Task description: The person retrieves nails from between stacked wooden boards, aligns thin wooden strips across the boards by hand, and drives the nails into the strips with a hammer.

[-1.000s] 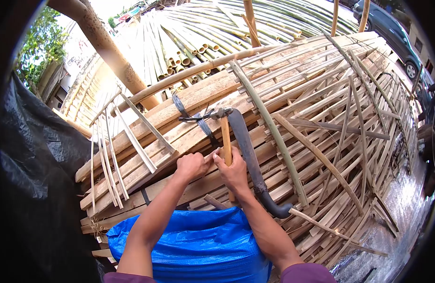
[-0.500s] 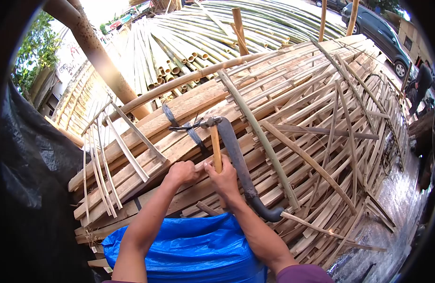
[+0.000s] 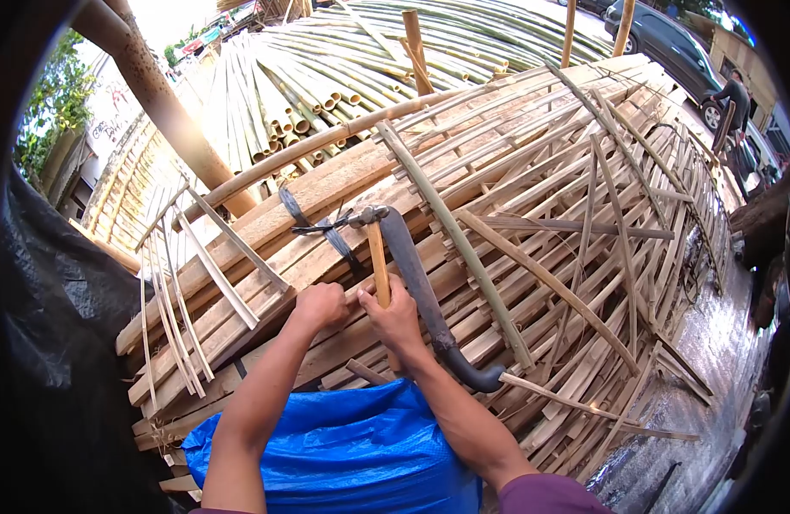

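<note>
While the left hand (image 3: 322,307) and the right hand (image 3: 393,321) were close together, their fingers were bent, but I could not tell whether they gripped anything. The right fingers were at the handle of a hammer (image 3: 376,261), whose head was beside a black tie (image 3: 335,236) on the beams (image 3: 339,180). Next to the hammer lay a big knife (image 3: 416,274). Below was a blue sheet (image 3: 352,458); bamboo poles (image 3: 361,60) lay farther behind.
</note>
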Motion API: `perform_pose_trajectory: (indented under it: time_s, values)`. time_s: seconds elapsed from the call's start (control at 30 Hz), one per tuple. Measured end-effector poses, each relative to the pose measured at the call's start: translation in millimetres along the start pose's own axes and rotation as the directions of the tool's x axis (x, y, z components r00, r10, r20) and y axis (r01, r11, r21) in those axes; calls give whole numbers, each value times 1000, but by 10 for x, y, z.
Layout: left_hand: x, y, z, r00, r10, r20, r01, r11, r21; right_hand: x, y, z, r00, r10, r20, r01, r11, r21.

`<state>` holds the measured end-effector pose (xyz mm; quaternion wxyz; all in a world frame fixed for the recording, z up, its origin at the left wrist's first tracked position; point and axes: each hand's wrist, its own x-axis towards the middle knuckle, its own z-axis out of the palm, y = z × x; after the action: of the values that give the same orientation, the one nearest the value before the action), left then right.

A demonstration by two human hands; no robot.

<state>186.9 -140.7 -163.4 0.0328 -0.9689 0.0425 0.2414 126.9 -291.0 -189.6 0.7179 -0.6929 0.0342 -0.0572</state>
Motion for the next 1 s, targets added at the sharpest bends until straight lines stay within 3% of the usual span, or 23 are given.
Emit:
perform_pose_trajectory:
  time_s: [0.1,0.4,0.67,0.8,1.0]
  values:
    - [-41,3,-30,999,14,-30,-14,1000,18,-1,-13,2,1000,-15,-15,15,1000,-20]
    - [-169,105,-46,987,-161,15,161,977,-139,15,65,38,999,-25,-29,24,999,-46]
    - [-221,171,-149,969,-216,120,234,958,-168,10,80,33,999,-36,-28,36,999,-19]
    - [-223,177,-122,969,-236,73,246,946,-210,9,97,25,996,-73,-51,70,996,-58]
    - [-208,35,64,987,-127,-96,105,973,-206,-3,66,18,997,-65,-49,61,994,-93]
